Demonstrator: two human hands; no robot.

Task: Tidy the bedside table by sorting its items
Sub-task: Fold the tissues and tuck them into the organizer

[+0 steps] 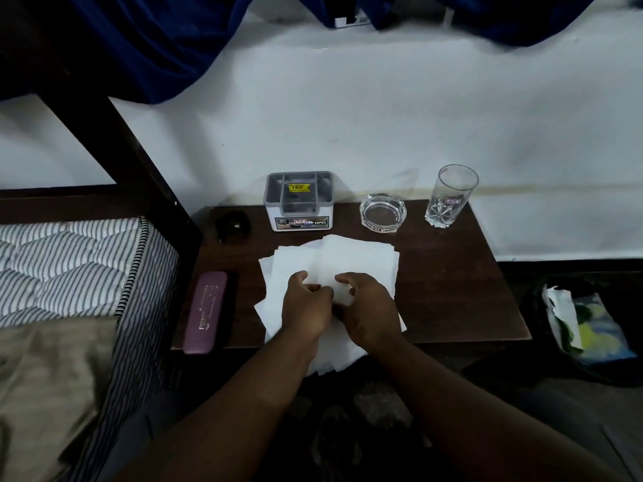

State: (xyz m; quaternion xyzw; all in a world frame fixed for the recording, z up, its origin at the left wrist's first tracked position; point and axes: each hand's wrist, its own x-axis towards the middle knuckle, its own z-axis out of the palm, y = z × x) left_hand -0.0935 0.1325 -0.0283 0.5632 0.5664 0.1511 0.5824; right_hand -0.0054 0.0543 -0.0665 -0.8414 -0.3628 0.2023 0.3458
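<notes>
Looks like we're at the paper step: both hands sit on the loose pile of white papers [334,262] in the middle of the counter [452,273], the left hand [306,304] with fingers curled in, pinching a sheet edge, and the right hand [368,307] curled on the same spot, thumb and fingers nipping the top sheet. The pile is fanned out and hangs off the 6 o'clock edge, so I'd guess the next move is squaring the sheets into one stack. The rest looks sorted: organizer box [299,203] at 12, ashtray [382,212] and glass [450,196] toward 1–2, purple case [205,311] at 9.
</notes>
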